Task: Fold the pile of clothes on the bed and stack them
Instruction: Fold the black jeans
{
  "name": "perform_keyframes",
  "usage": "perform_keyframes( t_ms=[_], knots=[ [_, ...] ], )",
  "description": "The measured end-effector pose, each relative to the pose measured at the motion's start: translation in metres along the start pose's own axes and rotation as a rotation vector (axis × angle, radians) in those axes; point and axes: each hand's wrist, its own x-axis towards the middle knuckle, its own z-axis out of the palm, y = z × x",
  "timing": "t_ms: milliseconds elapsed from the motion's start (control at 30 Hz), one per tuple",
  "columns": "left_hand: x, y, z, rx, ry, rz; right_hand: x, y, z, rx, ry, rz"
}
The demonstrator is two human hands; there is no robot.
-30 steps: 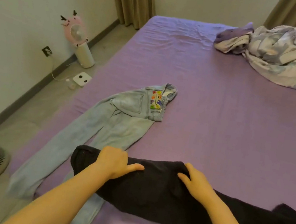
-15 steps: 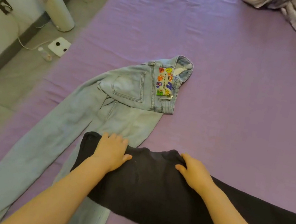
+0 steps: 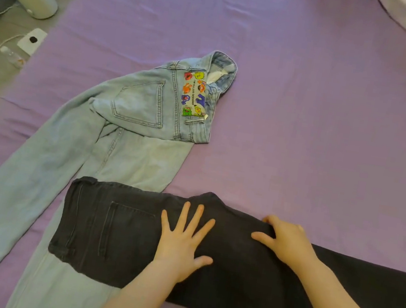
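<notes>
Your left hand (image 3: 180, 246) lies flat, fingers spread, on the black jeans (image 3: 115, 230) at 6 o'clock on the bed (image 3: 322, 114). Your right hand (image 3: 286, 243) pinches their upper edge. Blue jeans (image 3: 131, 126) lie at 10 o'clock.

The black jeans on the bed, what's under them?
Under the waist end of the black jeans lie the legs of the light blue jeans, which reappear below them; elsewhere the purple bedsheet. The covered stretch of leg is hidden. The left hand presses flat on top; the right hand grips the far edge.
</notes>
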Motion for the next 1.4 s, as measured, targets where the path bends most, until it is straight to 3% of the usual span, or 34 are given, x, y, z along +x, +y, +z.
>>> perform_keyframes(
  t_ms=[167,267,433,567,700,800,933,1033,1100,1167,1333,1400],
  knots=[
    [-0.005,0.025,-0.016,0.049,-0.04,-0.115,-0.047,0.098,-0.007,-0.106,0.069,0.068],
    [-0.003,0.073,-0.035,0.092,0.048,-0.158,-0.073,0.149,-0.012,-0.157,0.159,0.146],
    [0.021,0.194,-0.063,-0.06,0.149,0.114,-0.101,0.209,-0.027,-0.259,0.252,0.148],
    [0.04,0.275,-0.086,-0.149,0.187,0.283,-0.12,0.226,-0.041,-0.101,0.327,0.014],
    [0.04,0.297,-0.105,-0.432,0.015,0.367,-0.145,0.223,-0.042,0.204,0.36,-0.119],
    [0.024,0.28,-0.107,-0.675,-0.171,0.347,-0.162,0.222,-0.029,0.414,0.433,-0.089],
    [0.005,0.24,-0.083,-0.556,-0.345,0.23,-0.168,0.238,-0.012,0.544,0.509,0.114],
    [0.004,0.214,-0.068,-0.173,-0.405,0.248,-0.162,0.257,-0.004,0.48,0.546,0.242],
    [0.01,0.205,-0.064,0.113,-0.352,0.297,-0.156,0.269,0.0,0.452,0.524,0.282],
    [0.015,0.201,-0.062,0.184,-0.282,0.3,-0.149,0.28,0.006,0.431,0.444,0.314],
    [0.032,0.223,-0.062,-0.085,0.016,0.331,-0.136,0.297,0.016,0.654,0.37,0.411],
    [0.047,0.244,-0.062,-0.081,0.145,0.285,-0.133,0.304,0.014,0.749,0.33,0.437]
  ],
)
